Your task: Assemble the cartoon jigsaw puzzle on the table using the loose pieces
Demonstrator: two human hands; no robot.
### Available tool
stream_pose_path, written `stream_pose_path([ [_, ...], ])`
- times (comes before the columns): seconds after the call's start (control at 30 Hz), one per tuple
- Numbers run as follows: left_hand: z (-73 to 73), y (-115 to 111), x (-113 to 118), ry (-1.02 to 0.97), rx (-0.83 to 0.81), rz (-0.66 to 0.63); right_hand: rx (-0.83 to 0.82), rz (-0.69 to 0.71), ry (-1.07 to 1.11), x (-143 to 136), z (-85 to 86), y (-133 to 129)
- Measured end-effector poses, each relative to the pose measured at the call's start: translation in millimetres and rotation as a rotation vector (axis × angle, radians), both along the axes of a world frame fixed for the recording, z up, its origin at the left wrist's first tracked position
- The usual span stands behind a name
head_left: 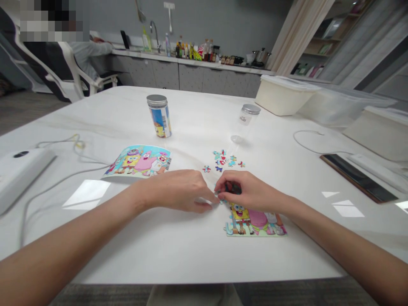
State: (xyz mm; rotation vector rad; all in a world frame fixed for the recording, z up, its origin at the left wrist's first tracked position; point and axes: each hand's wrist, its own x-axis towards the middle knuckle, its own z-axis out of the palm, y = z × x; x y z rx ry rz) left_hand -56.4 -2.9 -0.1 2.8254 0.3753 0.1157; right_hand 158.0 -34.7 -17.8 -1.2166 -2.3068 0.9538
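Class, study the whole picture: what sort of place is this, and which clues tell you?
Probably a kitchen area, perhaps in an office: the tap and bottles along the counter suggest a kitchen, the office-style chair a workplace.

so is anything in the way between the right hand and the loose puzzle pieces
Nothing visible is: the loose puzzle pieces lie just beyond the right hand, and the clear jar stands farther back, not between.

A partly assembled cartoon puzzle (257, 223) was laid flat on the table (178, 255), its upper part partly hidden; farther back, small multicoloured loose pieces (222, 161) were scattered close together.
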Motion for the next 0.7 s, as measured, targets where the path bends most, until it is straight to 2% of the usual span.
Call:
stream_pose_path([
  [0.37,-4.3,1,3,0.018,0.031,-0.005,0.019,0.157,-0.073,13,9.8,4],
  [0.6,-5.9,-2,9,-0.040,-0.004,0.202,0.020,0.160,-0.098,14,9.4,5],
  [0.7,-6.0,-4,10,-0.051,0.006,0.241,0.013,0.156,-0.101,14,9.4,5],
])
